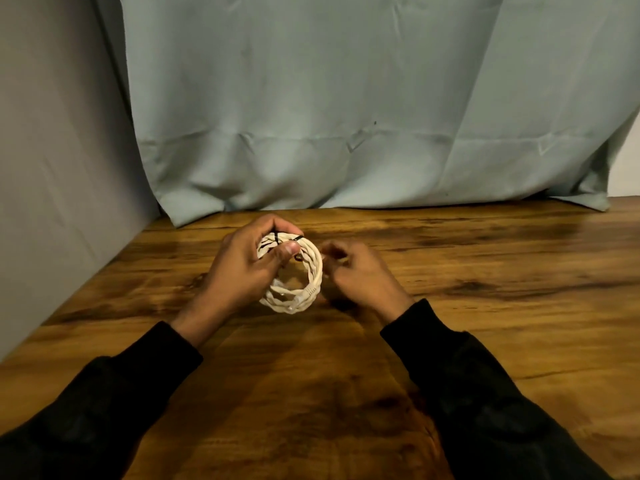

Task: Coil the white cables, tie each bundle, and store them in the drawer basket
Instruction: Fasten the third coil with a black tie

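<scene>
Coiled white cable held above the table for tying.

The left hand [242, 268] clamps the white cable coil [294, 271] at its 11 o'clock arc, thumb across the turns, apparently to keep the loops stacked and pin the black tie [277, 237] that crosses them there. The right hand [356, 271] sits at the coil's 3 o'clock edge, fingers curled, blurred; whether it pinches the cable or the tie's free end cannot be told. One connector [306, 294] lies at 5 o'clock. The coil hangs just above the wooden table [485, 306]; no drawer basket is in view.
</scene>
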